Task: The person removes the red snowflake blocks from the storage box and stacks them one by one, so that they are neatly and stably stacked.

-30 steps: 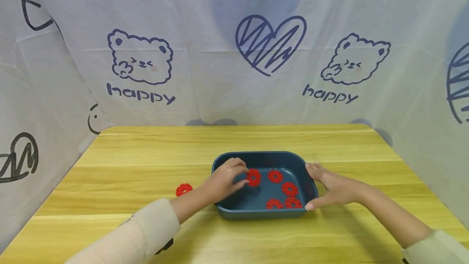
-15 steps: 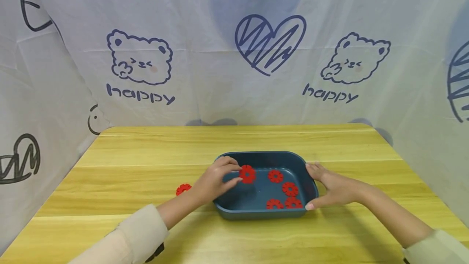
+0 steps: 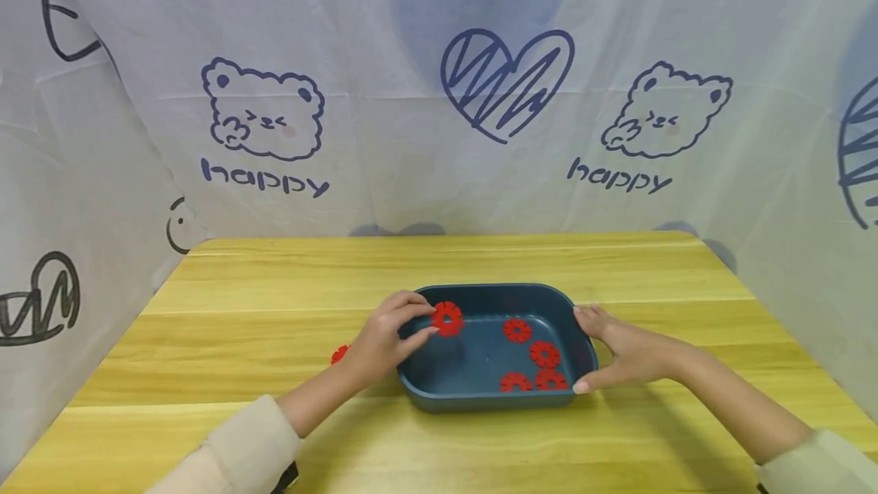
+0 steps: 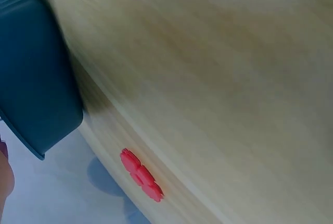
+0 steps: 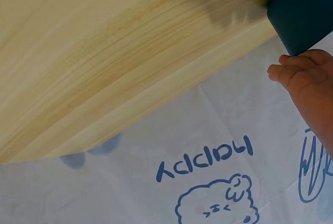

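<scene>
My left hand point(image 3: 387, 330) is over the left end of a dark blue plastic bin point(image 3: 480, 400). Its thumb and fingertips pinch a red, notched flower-shaped disc point(image 3: 447, 319), raised above the bin floor. Inside the bin, toward its right side, lie several more such discs point(image 3: 545, 354). My right hand point(image 3: 634, 353) rests on the bin's right end, thumb at the near corner and fingers farther back along the rim. In the right wrist view its fingers point(image 5: 302, 65) touch the bin's outer wall. Only a sliver of the left hand point(image 4: 5, 174) shows in the left wrist view.
On the wooden table point(image 3: 226, 311) left of the bin lies another red disc point(image 3: 339, 354), partly behind the left wrist; the left wrist view shows this loose disc point(image 4: 141, 175) whole. A white printed cloth point(image 3: 384, 136) hangs behind the table and along both sides.
My left hand has moved left and slightly up with the pinched disc, from inside the bin toward its left rim. The forearm now covers more of the table disc. The right hand stays put.
</scene>
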A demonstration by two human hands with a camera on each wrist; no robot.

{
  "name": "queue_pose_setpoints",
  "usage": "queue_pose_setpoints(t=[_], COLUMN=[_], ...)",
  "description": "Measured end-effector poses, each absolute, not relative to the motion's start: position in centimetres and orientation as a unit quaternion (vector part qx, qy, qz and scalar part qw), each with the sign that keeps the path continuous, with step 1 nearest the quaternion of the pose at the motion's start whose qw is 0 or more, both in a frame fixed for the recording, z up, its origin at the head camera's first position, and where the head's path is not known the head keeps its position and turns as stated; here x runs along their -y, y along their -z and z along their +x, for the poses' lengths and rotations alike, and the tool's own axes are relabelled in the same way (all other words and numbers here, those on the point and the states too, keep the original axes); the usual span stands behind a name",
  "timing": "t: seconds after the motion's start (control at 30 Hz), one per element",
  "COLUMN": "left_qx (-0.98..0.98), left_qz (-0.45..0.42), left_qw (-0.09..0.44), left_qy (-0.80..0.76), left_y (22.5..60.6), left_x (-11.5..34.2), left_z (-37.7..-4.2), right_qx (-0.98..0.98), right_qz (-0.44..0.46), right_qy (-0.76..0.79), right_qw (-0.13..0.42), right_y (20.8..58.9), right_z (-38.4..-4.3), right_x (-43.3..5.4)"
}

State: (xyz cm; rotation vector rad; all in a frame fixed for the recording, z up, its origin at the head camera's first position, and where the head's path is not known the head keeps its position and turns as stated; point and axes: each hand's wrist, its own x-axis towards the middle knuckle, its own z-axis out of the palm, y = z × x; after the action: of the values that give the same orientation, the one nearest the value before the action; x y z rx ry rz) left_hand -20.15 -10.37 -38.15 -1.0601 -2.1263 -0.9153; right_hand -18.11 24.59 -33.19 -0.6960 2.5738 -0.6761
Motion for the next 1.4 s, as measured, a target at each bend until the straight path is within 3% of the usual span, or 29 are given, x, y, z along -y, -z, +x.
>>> queue_pose_setpoints(t=[0.5, 1.4], left_qx=[0.786, 0.807], left_qz=[-0.372, -0.325], left_qw=[0.347, 0.370], left_qy=[0.351, 0.326], left_y=[38.2, 38.4], left_x=[12.0, 16.3], left_z=[-20.5, -19.3], right_qx=[-0.919, -0.921], right_qz=[-0.250, -0.249], right_qy=[0.238, 0.234], right_qw=[0.192, 0.189], right_y=[33.2, 33.5], right_z=[-18.2, -18.2], right_x=[-24.7, -24.7])
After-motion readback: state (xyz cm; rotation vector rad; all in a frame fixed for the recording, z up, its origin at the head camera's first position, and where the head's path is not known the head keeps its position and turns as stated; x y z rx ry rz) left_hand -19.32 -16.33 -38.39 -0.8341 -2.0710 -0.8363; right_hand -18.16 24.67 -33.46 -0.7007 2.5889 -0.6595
